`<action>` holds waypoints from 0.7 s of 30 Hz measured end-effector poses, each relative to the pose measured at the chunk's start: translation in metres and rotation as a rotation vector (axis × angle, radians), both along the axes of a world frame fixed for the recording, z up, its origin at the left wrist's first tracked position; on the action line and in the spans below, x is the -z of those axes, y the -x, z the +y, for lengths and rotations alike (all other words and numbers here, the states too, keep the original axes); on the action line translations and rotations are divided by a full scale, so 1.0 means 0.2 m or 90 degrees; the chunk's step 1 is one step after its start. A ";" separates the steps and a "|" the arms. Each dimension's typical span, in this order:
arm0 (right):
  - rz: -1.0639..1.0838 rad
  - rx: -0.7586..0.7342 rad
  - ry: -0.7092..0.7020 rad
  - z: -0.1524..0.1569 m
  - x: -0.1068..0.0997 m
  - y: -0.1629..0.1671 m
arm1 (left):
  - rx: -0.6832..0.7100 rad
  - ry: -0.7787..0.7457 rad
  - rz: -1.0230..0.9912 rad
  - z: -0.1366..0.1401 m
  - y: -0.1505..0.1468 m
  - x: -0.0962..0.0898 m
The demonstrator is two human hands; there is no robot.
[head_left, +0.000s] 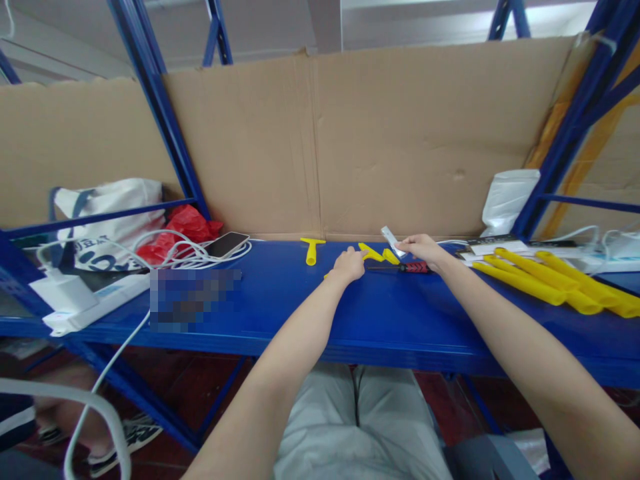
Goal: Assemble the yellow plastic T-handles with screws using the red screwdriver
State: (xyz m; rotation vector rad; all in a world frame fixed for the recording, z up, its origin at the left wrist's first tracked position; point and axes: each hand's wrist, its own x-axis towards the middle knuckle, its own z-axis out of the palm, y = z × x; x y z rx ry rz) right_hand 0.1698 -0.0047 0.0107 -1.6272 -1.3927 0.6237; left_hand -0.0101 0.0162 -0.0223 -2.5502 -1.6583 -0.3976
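Note:
My left hand (350, 264) is closed at the middle of the blue shelf, its fingers on a yellow plastic piece (371, 253) that sticks out on their right. Part of that piece is hidden by the hand. Between the thumb and fingers of my right hand (421, 248) is a small flat white strip (391, 240), tilted up to the left. Under the right hand lies a screwdriver (414, 267) with a red and black handle, its shaft pointing left. Another small yellow piece (390, 256) is between the hands. A yellow T-shaped piece (312, 251) lies farther left.
Several yellow tubes (545, 280) lie at the right, near a white pouch (510, 200). At the left are a phone (229, 245), white cables, a red bag (183, 230), a cloth bag (110, 227) and a power strip (105, 307). Cardboard (400, 140) stands behind the shelf.

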 end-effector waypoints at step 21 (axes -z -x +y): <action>0.058 -0.086 0.017 0.06 0.06 -0.03 | 0.181 -0.087 -0.032 -0.07 -0.03 -0.06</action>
